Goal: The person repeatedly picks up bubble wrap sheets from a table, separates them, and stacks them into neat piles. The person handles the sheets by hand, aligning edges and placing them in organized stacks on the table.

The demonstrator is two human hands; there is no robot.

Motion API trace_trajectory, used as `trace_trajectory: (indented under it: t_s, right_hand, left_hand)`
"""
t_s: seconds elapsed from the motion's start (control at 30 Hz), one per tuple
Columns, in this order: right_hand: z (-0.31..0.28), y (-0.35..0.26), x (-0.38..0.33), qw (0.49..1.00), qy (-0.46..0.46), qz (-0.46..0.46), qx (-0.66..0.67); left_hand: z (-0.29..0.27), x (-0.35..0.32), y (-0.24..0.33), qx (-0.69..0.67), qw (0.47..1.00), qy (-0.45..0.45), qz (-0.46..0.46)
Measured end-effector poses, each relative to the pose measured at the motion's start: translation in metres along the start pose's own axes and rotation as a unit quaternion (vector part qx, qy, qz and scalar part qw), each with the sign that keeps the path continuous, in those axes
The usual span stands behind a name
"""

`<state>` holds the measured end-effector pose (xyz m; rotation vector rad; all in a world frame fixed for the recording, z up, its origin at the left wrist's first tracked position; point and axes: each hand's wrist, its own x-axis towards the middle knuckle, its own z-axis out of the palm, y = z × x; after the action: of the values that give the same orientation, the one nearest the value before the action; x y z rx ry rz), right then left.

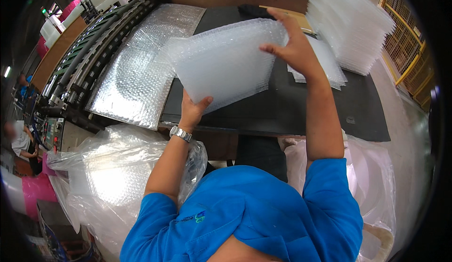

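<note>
A thick stack of clear bubble wrap sheets is tilted up above the dark table, in front of me. My left hand, with a metal watch on its wrist, grips the stack's lower left edge, thumb on the near face and fingers hidden behind. At the upper right corner of the stack, my right hand has its thumb and fingers spread apart, right beside the edge. Whether it touches the sheets I cannot tell. Beyond that hand, a low pile of bubble wrap sheets lies on the black table top.
A tall stack of bubble wrap stands at the back right. Bubble wrap sheeting lies flat beside a roller machine on the left. Clear plastic bags hang at the near left. Yellow mesh fencing runs along the right; a person is at far left.
</note>
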<state>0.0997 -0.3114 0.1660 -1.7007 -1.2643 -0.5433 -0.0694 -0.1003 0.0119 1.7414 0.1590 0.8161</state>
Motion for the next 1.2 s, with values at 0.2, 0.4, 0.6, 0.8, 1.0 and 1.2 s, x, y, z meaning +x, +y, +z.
trace_trajectory:
  t_s: [0.2, 0.4, 0.6, 0.8, 1.0, 1.2]
  right_hand:
    - [-0.011, 0.018, 0.011, 0.971, 0.108, 0.09, 0.193]
    - [-0.006, 0.007, 0.003, 0.962, 0.162, 0.097, 0.197]
    - [0.028, 0.018, -0.048, 0.943, 0.226, 0.149, 0.194]
    - [0.068, 0.04, -0.116, 0.954, 0.118, 0.244, 0.131]
    - [0.08, 0.038, -0.143, 0.965, -0.064, 0.241, 0.076]
    - [0.081, 0.037, -0.145, 0.972, -0.1, 0.208, 0.036]
  left_hand:
    - [0.002, -0.003, -0.018, -0.048, 0.998, 0.019, 0.023]
    - [0.003, -0.004, -0.019, -0.06, 0.998, 0.019, 0.018]
    - [0.001, 0.0, -0.01, -0.006, 0.999, 0.024, 0.036]
    - [0.0, 0.008, -0.009, -0.057, 0.997, 0.054, 0.023]
    - [-0.001, 0.012, -0.003, -0.09, 0.992, 0.086, 0.003]
    - [-0.002, 0.009, 0.004, -0.074, 0.99, 0.121, 0.023]
